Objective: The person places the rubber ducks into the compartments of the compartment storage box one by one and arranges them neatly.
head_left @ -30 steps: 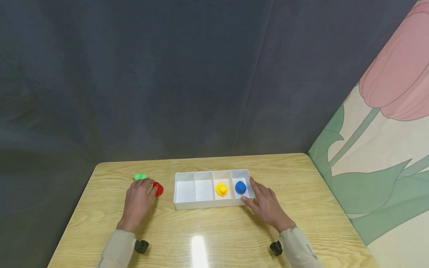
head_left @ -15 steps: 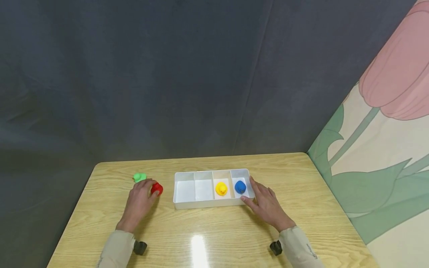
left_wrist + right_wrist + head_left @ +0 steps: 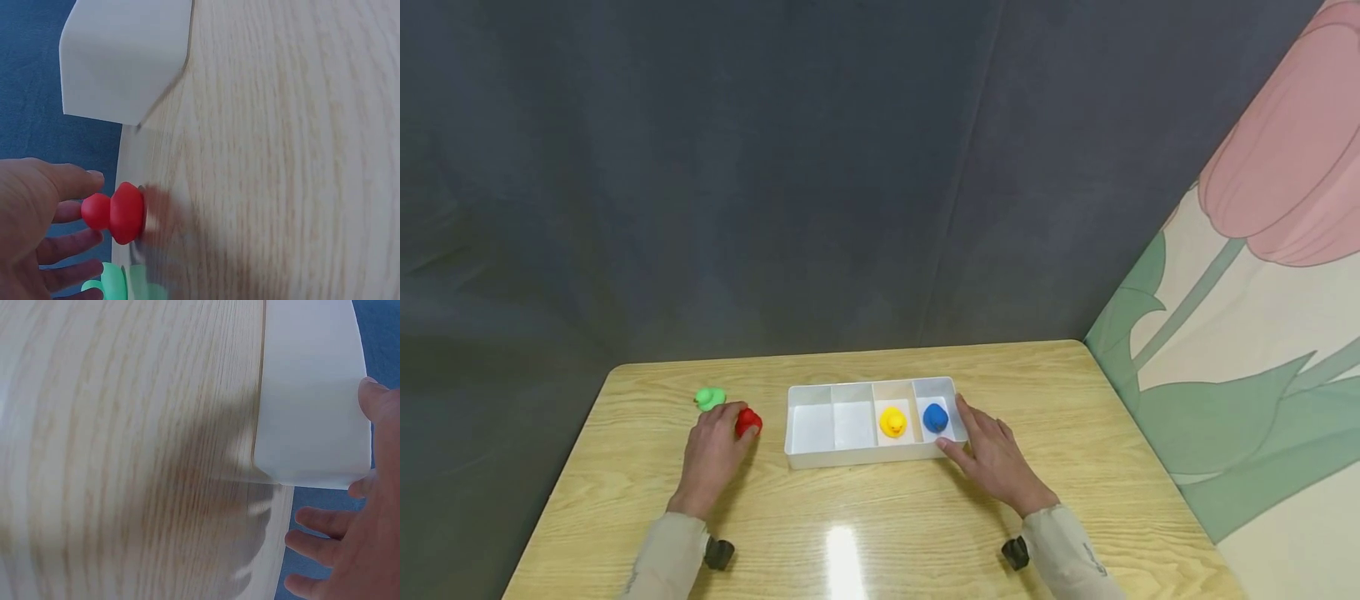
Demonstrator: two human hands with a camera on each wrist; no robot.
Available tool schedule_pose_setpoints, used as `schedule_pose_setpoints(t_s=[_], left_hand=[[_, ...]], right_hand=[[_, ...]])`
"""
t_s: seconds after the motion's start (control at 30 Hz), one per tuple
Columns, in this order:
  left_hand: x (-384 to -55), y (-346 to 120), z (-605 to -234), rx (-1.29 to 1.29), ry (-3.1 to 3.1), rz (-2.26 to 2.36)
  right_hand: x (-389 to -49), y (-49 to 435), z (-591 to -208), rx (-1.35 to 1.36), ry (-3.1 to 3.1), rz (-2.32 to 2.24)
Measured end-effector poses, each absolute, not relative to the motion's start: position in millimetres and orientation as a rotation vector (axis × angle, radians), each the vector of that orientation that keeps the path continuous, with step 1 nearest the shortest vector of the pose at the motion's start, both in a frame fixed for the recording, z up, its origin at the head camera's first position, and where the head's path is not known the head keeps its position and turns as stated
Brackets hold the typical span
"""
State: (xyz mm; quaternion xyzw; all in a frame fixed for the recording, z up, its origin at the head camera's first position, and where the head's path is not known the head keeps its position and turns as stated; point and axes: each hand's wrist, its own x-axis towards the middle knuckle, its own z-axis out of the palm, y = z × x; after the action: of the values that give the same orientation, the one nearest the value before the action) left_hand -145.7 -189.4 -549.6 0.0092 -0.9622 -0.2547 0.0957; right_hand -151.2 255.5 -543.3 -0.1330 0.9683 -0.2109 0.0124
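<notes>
A red toy duck point(image 3: 748, 422) stands on the wooden table, left of the white divided tray point(image 3: 808, 459). My left hand point(image 3: 711, 454) reaches round its head with thumb and fingers. In the left wrist view a small gap shows between the thumb point(image 3: 87, 181) and the red duck point(image 3: 127, 212). Beyond that hand sits a green toy duck point(image 3: 709, 398). My right hand point(image 3: 1000, 467) rests at the tray's right end, thumb at the near rim and fingers along the end wall. A blue toy duck point(image 3: 936, 417) and a yellow toy duck point(image 3: 892, 422) sit in the two right-hand compartments.
The two left compartments of the tray hold nothing. A dark cloth point(image 3: 805, 183) hangs behind the table point(image 3: 775, 542), and a tulip-patterned cloth point(image 3: 1240, 350) hangs along its right side. Each wrist carries a small black camera.
My left thumb and fingers have drawn closer about the red duck, and the left hand has uncovered more of the green duck. The right hand stays at the tray.
</notes>
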Motion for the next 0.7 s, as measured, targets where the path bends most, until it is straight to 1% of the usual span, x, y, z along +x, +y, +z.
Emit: schedule_pose_setpoints(t_s=[0.47, 0.7], left_hand=[[-148.8, -186.9, -556.8, 0.102, -2.856, -0.692], [-151.9, -187.2, -551.0, 0.162, -2.862, -0.659]], right_hand=[[-152.0, 255.7, -543.0, -0.413, 3.013, -0.656], [-151.8, 255.3, -542.8, -0.405, 3.000, -0.659]])
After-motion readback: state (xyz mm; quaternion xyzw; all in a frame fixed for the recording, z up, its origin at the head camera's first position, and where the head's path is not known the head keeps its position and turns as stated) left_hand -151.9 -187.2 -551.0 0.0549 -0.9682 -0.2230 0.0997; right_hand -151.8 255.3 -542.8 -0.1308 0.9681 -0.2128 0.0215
